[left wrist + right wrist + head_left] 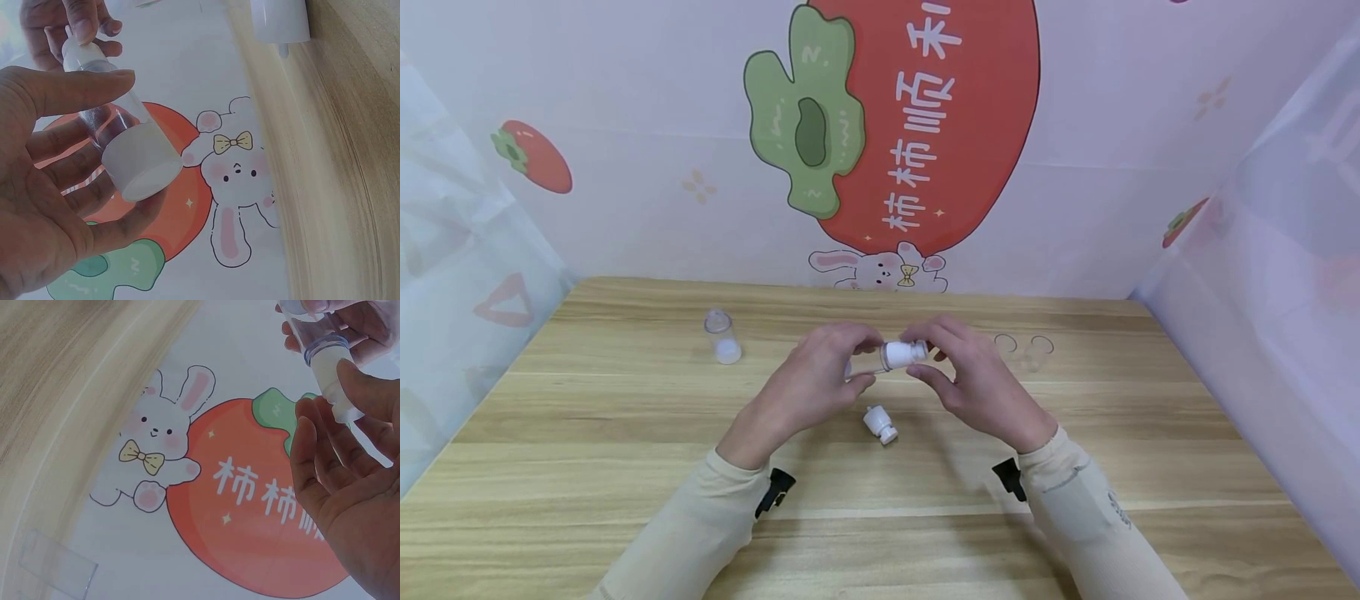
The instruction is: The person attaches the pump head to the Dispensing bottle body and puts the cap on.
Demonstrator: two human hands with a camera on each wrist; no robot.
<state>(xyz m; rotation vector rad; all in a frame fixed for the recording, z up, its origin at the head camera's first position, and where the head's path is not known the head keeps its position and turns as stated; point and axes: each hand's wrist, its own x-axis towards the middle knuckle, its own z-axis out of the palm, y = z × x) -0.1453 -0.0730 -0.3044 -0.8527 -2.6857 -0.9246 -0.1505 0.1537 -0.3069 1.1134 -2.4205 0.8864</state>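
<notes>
Over the middle of the table, my left hand (pixel 820 375) grips a small clear bottle (pixel 867 363) with a white base (pixel 140 164), lying nearly sideways. My right hand (pixel 981 387) pinches a white pump head (pixel 898 355) between thumb and fingers. The pump sits at the bottle's mouth, inside a clear collar (pixel 326 342); how tightly it is seated, I cannot tell. Through the bottle wall a thin tube shows in the left wrist view. Below the hands, a second white pump head (pixel 880 424) lies loose on the wooden table (pixel 647 467).
Another clear bottle (pixel 722 337) with a white bottom stands at the back left. At the back right are clear caps (pixel 1034 357), faint against the wood; one clear cap (pixel 59 564) also shows in the right wrist view. A printed cloth (pixel 647 225) hangs behind the table.
</notes>
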